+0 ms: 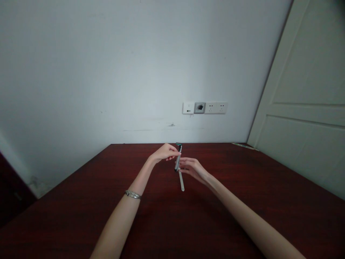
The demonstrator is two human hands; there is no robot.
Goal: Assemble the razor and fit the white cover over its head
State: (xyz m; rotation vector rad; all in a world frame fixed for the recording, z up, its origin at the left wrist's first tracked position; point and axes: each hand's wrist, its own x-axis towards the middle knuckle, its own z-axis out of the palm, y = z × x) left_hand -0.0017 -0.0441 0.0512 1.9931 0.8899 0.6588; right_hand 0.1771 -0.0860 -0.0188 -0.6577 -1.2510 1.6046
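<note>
Razor point(177, 162) sat between the two hands, pinched by the left hand point(165, 152), its thumb and fingertips clamped on the handle just below the head point(178, 144). Right hand point(195, 168) lay along the lower handle, thumb and fingers parted, fingertips reaching at or behind it; could not tell whether they pressed on it or only hovered.

Grip high on the handle probably kept the left fingertips clear of the blade side and left the head free above them. Right fingers seemed placed low to steady the bottom end, so the razor tilted slightly without swinging. Reading only, not certain.

Look of it: slim handle, grey face with dark edges and a black lower tip; small head set crosswise, dark with a teal-green band. Blades too small to make out.

Pale strip point(181, 181) ran from beside the right fingertips towards the wearer, narrow, rounded at the near end, a dark dot there. Far end hidden by fingers and razor; could not tell whether it was held or rested on the red-brown table point(81, 201) below the fingers.
</note>
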